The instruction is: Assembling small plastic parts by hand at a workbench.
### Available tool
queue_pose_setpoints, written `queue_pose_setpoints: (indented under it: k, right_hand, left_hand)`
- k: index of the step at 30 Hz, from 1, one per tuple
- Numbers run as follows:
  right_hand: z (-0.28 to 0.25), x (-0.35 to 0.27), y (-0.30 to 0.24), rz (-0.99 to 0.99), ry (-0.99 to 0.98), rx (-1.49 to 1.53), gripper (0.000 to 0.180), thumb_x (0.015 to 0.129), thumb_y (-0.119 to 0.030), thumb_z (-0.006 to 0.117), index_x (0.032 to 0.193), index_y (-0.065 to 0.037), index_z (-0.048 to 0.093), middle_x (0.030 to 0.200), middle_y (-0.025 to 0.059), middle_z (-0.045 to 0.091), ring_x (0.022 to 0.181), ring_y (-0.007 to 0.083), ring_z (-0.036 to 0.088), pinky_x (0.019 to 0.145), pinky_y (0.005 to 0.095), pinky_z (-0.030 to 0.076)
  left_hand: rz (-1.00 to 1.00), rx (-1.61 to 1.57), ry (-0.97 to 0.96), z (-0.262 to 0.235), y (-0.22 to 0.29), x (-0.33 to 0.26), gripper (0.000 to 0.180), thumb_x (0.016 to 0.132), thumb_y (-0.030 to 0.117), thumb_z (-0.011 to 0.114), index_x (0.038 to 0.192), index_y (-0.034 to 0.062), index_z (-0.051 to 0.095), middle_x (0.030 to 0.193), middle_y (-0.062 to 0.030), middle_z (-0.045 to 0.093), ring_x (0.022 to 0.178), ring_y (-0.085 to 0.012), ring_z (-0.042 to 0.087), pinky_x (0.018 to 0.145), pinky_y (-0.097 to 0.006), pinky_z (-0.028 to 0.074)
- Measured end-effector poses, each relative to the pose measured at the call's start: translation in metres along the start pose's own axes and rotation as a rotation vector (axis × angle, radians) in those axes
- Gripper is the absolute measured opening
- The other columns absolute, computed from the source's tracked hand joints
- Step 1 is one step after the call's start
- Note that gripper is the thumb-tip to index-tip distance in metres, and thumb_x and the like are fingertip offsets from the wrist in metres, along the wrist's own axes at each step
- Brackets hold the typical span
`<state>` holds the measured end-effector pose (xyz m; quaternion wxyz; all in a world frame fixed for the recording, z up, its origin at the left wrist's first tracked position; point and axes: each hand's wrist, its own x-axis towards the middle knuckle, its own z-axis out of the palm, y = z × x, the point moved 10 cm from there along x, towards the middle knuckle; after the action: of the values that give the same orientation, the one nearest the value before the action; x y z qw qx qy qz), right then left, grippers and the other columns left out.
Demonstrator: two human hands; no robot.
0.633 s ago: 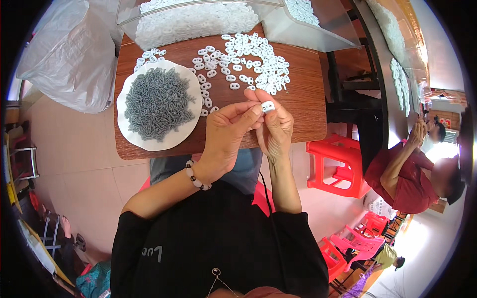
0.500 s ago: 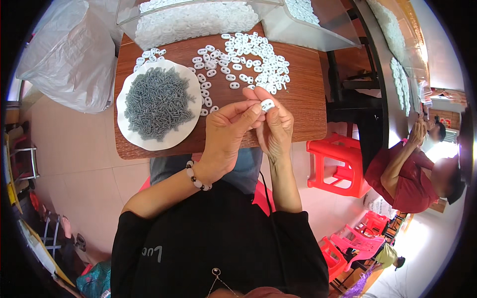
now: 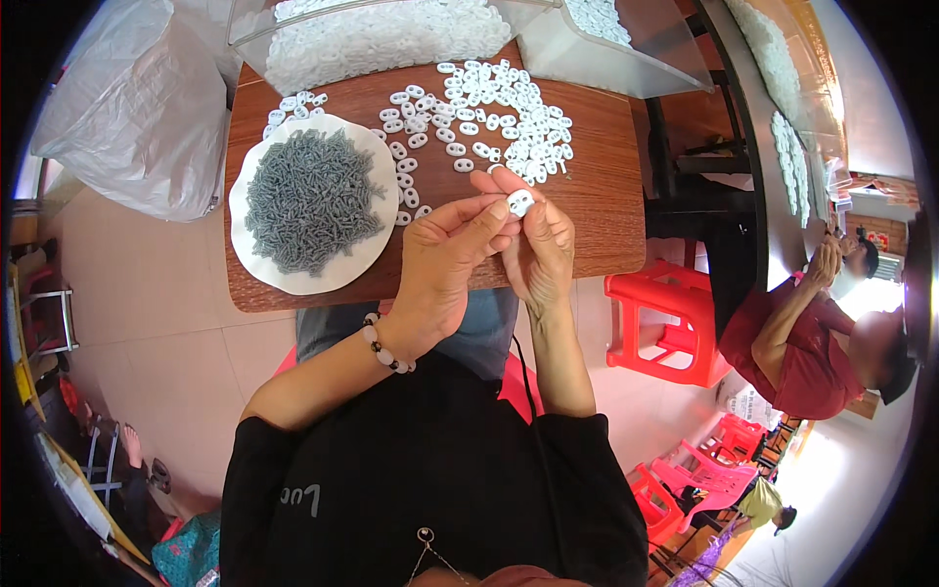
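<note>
A small white oval plastic piece with two dark holes [image 3: 520,203] is held up just above the table's near side. My right hand [image 3: 544,249] pinches it between thumb and fingers. My left hand [image 3: 442,256], with a beaded bracelet at its wrist, is closed, thumb and forefinger pressed against the piece's left edge; whether a grey part sits between these fingertips is too small to tell. Left of my hands, a white scalloped plate [image 3: 246,256] bears a heap of small grey rod-like parts [image 3: 311,201]. Loose white two-holed pieces [image 3: 533,127] lie scattered beyond my hands.
Clear bins of white pieces [image 3: 391,44] stand along the far edge of the brown wooden table [image 3: 602,186]. A white plastic bag [image 3: 137,117] is at the left. Red stools [image 3: 665,328] and a person in a dark red shirt [image 3: 797,342] are at the right.
The white piece has shifted slightly left and turned so that its two-holed face shows more fully. Both hands keep their grip and have barely moved.
</note>
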<state>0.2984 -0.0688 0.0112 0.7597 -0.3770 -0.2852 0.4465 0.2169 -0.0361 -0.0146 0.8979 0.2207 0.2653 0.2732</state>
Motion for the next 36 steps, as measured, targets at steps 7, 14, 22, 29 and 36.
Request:
queue_pose_setpoints:
  k: [7,14,22,29,36]
  right_hand:
    - [0.002,0.004,-0.010,0.020,-0.011,-0.056,0.048,0.096,-0.029,0.049,0.121,0.012,0.051,0.117,0.0286,0.056,0.105,0.0286,0.059,0.091,0.0348,0.048]
    - [0.017,0.026,-0.041,0.244,-0.172,-0.333,0.040,0.094,-0.025,0.049,0.094,0.012,0.065,0.093,0.0222,0.066,0.080,0.0226,0.065,0.071,0.0293,0.052]
    - [0.030,0.028,-0.056,0.312,-0.247,-0.762,0.029,0.092,-0.015,0.050,0.087,0.008,0.068,0.070,0.0074,0.064,0.063,0.0095,0.058,0.058,0.0226,0.046]
    - [0.037,0.026,-0.062,0.333,-0.192,-0.743,0.029,0.093,-0.016,0.052,0.088,0.008,0.068,0.067,0.0063,0.061,0.051,0.0087,0.053,0.051,0.0218,0.042]
    - [0.025,0.026,-0.057,0.383,-0.231,-0.786,0.030,0.094,-0.017,0.051,0.094,0.008,0.068,0.069,0.0046,0.062,0.060,0.0086,0.057,0.058,0.0230,0.047]
  left_hand:
    - [0.012,0.013,-0.047,0.006,0.000,-0.002,0.019,0.090,0.012,0.062,0.104,-0.0005,0.064,0.098,-0.0089,0.068,0.090,-0.0138,0.064,0.080,-0.024,0.050]
    - [0.019,0.144,-0.167,0.035,0.006,-0.010,0.026,0.091,0.011,0.058,0.111,-0.0049,0.061,0.101,-0.0139,0.067,0.090,-0.0169,0.064,0.081,-0.028,0.050]
    - [0.019,0.020,-0.196,0.036,0.006,-0.015,0.022,0.090,0.009,0.056,0.104,-0.0055,0.064,0.097,-0.0141,0.068,0.088,-0.0180,0.065,0.080,-0.028,0.050]
    - [0.078,0.078,-0.178,0.036,0.008,-0.014,0.021,0.092,0.013,0.056,0.102,-0.0036,0.066,0.093,-0.0111,0.068,0.085,-0.0159,0.064,0.076,-0.027,0.049]
    - [0.038,0.096,-0.191,0.036,0.002,-0.010,0.023,0.093,0.014,0.056,0.105,-0.0035,0.064,0.098,-0.0115,0.067,0.087,-0.0160,0.063,0.077,-0.026,0.048]
